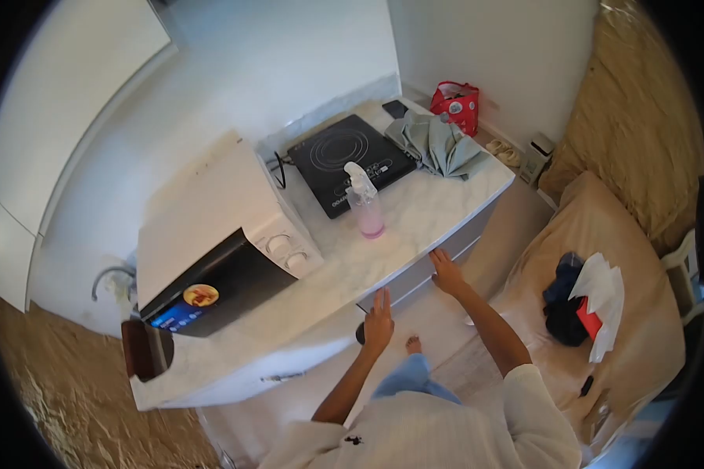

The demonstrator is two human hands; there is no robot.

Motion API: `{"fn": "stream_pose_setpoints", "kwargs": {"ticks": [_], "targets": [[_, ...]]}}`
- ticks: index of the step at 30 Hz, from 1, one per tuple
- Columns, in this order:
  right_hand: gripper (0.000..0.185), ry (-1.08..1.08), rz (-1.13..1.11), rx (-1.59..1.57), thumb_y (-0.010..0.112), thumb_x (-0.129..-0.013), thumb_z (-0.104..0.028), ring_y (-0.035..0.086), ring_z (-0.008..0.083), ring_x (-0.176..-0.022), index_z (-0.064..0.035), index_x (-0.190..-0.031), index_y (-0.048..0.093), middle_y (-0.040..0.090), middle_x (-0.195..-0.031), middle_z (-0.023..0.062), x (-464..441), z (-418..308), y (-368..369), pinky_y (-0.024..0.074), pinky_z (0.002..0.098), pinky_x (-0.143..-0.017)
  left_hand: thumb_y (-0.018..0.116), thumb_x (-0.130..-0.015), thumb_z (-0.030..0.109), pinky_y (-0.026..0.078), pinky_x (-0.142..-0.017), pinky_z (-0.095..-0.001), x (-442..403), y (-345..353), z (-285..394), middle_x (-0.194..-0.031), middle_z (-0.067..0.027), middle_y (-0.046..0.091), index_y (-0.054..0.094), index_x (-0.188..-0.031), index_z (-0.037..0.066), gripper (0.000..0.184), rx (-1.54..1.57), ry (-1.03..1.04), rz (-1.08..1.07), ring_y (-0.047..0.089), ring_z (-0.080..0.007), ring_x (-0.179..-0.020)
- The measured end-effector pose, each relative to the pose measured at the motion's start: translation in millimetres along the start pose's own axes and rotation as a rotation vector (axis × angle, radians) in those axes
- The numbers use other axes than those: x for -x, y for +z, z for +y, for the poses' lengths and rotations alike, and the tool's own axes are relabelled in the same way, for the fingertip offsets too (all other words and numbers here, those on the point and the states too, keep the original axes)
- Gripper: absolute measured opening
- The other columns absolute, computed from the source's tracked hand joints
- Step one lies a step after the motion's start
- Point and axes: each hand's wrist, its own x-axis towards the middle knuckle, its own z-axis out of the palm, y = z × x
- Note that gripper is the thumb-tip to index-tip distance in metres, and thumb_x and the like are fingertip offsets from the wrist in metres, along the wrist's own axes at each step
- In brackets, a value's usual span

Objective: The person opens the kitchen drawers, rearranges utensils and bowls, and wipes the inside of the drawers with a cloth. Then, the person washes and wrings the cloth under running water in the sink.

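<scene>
My left hand [378, 322] is against the front of the counter cabinet, its fingers stretched upward just below the worktop edge. To its right, my right hand [446, 273] rests its outstretched fingertips at the top of a drawer front [414, 280]. Neither hand shows anything held. Above them on the marbled worktop [414, 227] stands a spray bottle [365, 205] with pink liquid and a white nozzle. Behind the bottle lies a black induction cooktop [350, 156]. Left of the bottle is a white microwave [219, 227] with a dark door and two dials.
A folded grey-green umbrella or cloth [438, 144] lies at the worktop's right end. A red bag [456, 105] and shoes [504, 152] are in the corner beyond. Clothes [569, 301] and a white plastic bag [605, 289] lie on a covered surface [641, 313] at right. A tap [111, 277] is at left.
</scene>
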Motion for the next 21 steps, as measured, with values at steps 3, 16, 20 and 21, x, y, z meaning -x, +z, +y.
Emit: {"fn": "stream_pose_setpoints", "kwargs": {"ticks": [3, 16, 20, 21], "targets": [[0.068, -0.060, 0.046, 0.052, 0.062, -0.063, -0.006, 0.032, 0.0316, -0.120, -0.0026, -0.125, 0.033, 0.032, -0.130, 0.0143, -11.6, 34.9, -4.7, 0.0367, 0.0437, -0.090, 0.060, -0.063, 0.001, 0.047, -0.066, -0.0404, -23.8, 22.4, 11.6, -0.124, -0.0198, 0.034, 0.027, -0.129, 0.001, 0.074, -0.107, -0.135, 0.009, 0.055, -0.0334, -0.083], [0.062, -0.187, 0.065, 0.105, 0.060, -0.064, -0.005, 0.034, 0.0282, -0.120, -0.0031, -0.121, 0.037, 0.038, -0.124, 0.0120, -35.6, 112.5, -20.5, 0.0346, 0.0422, -0.092, 0.054, -0.064, 0.000, 0.050, -0.065, -0.0350, -62.4, 70.2, 54.0, -0.111, -0.0146, 0.042, 0.040, -0.115, 0.005, 0.052, -0.242, -0.589, 0.200, 0.056, -0.0277, -0.079], [0.066, -0.259, 0.082, 0.043, 0.058, -0.062, -0.001, 0.033, 0.0309, -0.120, -0.0023, -0.123, 0.034, 0.036, -0.125, 0.0132, -24.7, 121.5, -30.6, 0.0359, 0.0407, -0.090, 0.055, -0.060, -0.006, 0.050, -0.065, -0.0369, -61.7, 66.1, 82.8, -0.124, -0.0137, 0.035, 0.030, -0.127, 0.007, 0.072, -0.109, -0.664, 0.284, 0.055, -0.0335, -0.087], [0.067, -0.280, 0.064, 0.007, 0.057, -0.062, 0.001, 0.032, 0.0322, -0.120, -0.0015, -0.124, 0.032, 0.035, -0.126, 0.0140, -16.0, 123.2, -34.1, 0.0363, 0.0417, -0.090, 0.054, -0.059, -0.006, 0.049, -0.066, -0.0359, -56.8, 66.4, 89.8, -0.125, -0.0123, 0.035, 0.030, -0.128, 0.007, 0.073, -0.124, -0.678, 0.288, 0.055, -0.0316, -0.087]]}}
